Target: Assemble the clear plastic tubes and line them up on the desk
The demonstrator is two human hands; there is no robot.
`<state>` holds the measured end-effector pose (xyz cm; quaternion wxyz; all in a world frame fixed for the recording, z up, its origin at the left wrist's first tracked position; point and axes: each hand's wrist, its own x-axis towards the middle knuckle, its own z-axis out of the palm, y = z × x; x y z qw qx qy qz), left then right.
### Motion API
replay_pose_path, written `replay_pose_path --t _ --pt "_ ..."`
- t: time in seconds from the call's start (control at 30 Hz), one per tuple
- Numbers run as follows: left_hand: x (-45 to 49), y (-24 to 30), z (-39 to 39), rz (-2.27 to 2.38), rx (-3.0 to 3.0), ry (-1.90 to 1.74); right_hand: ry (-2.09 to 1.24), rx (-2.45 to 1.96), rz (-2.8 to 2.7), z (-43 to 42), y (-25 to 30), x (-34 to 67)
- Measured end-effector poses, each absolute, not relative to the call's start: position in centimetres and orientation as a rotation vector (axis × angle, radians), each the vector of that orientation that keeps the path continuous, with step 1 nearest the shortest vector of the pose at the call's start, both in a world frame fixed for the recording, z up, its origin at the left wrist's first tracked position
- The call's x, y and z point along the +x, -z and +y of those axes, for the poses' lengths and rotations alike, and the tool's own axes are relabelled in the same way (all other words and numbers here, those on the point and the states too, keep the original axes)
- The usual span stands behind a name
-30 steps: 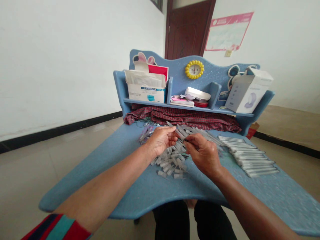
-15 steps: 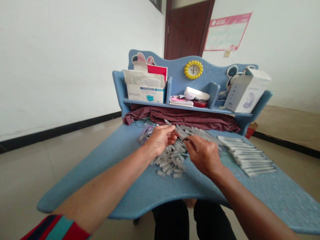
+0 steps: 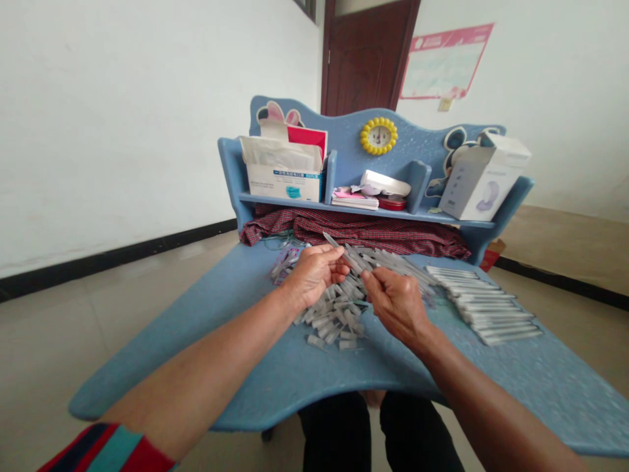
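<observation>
My left hand (image 3: 314, 274) is closed round a bunch of clear plastic tubes (image 3: 351, 257) that stick out toward the right. My right hand (image 3: 396, 303) is curled close beside it, fingers pinched at the bunch's lower end; what it pinches is too small to name. Under both hands lies a loose pile of short clear caps (image 3: 331, 318) on the blue desk (image 3: 255, 367). Right of the hands, a neat row of finished tubes (image 3: 484, 305) lies side by side.
A red checked cloth (image 3: 363, 231) lies at the back of the desk under a blue shelf (image 3: 363, 211). The shelf holds a mask box (image 3: 284, 172), papers, a white box (image 3: 484, 177) and a yellow clock (image 3: 377, 136). A brown door stands behind.
The hands stay together over the pile; the right hand has shifted slightly up and left toward the tube bunch. The view has drifted a little.
</observation>
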<state>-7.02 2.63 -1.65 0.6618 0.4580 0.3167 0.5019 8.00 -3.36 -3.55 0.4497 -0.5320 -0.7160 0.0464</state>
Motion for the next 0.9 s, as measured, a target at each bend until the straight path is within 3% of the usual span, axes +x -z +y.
replay_pose_path --t 0.2,0.27,0.57,0.77,0.9 --pt "-7.05 1.56 2.6 0.688 1.082 -1.13 -0.783 -1.269 -1.596 -3.09 3.57 7.92" --pt "-7.05 1.48 2.59 0.692 1.076 -1.137 -0.866 -1.235 -1.581 -3.06 3.53 8.02" --pt "-7.03 1.54 2.58 0.7 1.102 -1.137 -0.177 -1.293 -1.775 -3.32 3.38 8.25" --pt "-6.96 1.47 2.43 0.709 1.101 -1.14 -0.668 -1.319 -1.698 -3.27 3.2 8.17" --pt "-6.98 1.47 2.43 0.706 1.108 -1.155 -0.568 -1.283 -1.675 -3.22 3.45 8.34"
